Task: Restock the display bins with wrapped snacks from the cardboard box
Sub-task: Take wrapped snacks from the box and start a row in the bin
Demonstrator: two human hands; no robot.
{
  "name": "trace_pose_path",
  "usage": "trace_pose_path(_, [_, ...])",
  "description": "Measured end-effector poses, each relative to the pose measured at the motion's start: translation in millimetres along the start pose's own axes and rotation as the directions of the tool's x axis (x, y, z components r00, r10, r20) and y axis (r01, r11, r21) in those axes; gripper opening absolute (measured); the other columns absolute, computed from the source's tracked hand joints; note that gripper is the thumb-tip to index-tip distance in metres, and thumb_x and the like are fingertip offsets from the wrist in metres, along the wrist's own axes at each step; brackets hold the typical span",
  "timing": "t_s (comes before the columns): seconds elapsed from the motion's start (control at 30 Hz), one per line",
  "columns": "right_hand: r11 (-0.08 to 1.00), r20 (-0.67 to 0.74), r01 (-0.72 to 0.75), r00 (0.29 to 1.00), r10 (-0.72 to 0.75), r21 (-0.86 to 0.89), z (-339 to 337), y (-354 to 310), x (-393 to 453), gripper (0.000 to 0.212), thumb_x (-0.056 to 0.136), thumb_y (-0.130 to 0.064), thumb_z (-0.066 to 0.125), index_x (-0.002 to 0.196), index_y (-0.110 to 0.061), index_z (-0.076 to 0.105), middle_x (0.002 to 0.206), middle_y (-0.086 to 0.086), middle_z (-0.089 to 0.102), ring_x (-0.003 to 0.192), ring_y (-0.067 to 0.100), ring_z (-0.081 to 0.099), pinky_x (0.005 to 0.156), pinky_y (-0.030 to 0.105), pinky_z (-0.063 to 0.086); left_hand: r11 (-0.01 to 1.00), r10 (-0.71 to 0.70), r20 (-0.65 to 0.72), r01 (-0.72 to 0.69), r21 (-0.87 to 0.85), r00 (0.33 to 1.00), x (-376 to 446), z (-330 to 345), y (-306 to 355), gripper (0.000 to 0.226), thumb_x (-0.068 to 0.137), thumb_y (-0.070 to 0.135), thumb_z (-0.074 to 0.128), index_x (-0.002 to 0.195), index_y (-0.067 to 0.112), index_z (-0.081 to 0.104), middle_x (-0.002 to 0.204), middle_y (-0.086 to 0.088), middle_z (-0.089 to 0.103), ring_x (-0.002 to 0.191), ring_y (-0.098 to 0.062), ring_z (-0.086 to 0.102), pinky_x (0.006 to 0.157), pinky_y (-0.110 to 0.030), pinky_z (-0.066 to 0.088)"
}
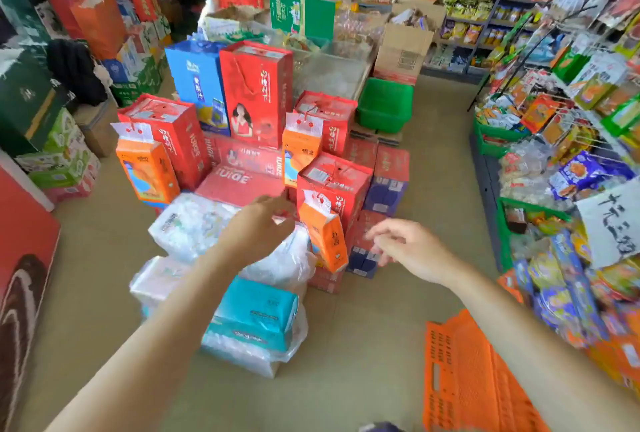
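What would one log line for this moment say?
left hand: open, reaching at red cartons | right hand: open, holds nothing | cardboard box: far back, untouched | orange crate: on floor

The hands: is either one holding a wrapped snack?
No. The left hand and right hand both reach forward with loose, empty fingers.

both arms reach forward. the left hand (258, 229) curls loosely, holding nothing. the right hand (407, 246) spreads relaxed fingers
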State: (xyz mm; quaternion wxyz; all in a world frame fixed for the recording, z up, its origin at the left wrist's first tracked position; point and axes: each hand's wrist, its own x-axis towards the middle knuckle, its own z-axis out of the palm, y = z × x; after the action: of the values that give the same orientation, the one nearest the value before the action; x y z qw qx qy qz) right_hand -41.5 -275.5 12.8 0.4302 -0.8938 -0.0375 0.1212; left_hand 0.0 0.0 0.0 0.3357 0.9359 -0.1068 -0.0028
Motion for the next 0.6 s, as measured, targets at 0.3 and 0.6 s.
trace_pose_path(0.3, [0.934, -0.254, -0.203, 0.925, 0.281, 0.292, -47, 143, 24, 0.022, 0.101, -0.009, 0.05, 0.103, -0.022, 0.068, 0.088, 0.003, 0.071, 0.069, 0.016, 0.067, 0.064, 0.016, 0.044, 0.976, -0.034, 0.244, 0.085, -0.202, 0.969, 104, 150, 52, 0.02, 0.094, 0.012, 0.064, 0.108, 0.026, 0.069, 0.102, 0.002, 0.07, 0.073, 0.001, 0.062, 0.069, -0.008, 0.043])
trace_pose_path(0.6, [0.911, -0.312, -0.277, 0.875, 0.37, 0.305, -181, 258, 109, 0.02, 0.101, -0.013, 0.053, 0.113, -0.02, 0.067, 0.075, -0.012, 0.06, 0.067, -0.003, 0.058, 0.067, 0.015, 0.043, 0.99, 0.033, 0.45, 0.032, -0.138, 0.893, 286, 270, 160, 0.023, 0.094, 0.008, 0.064, 0.114, 0.016, 0.072, 0.099, 0.001, 0.071, 0.082, -0.01, 0.064, 0.094, -0.034, 0.052])
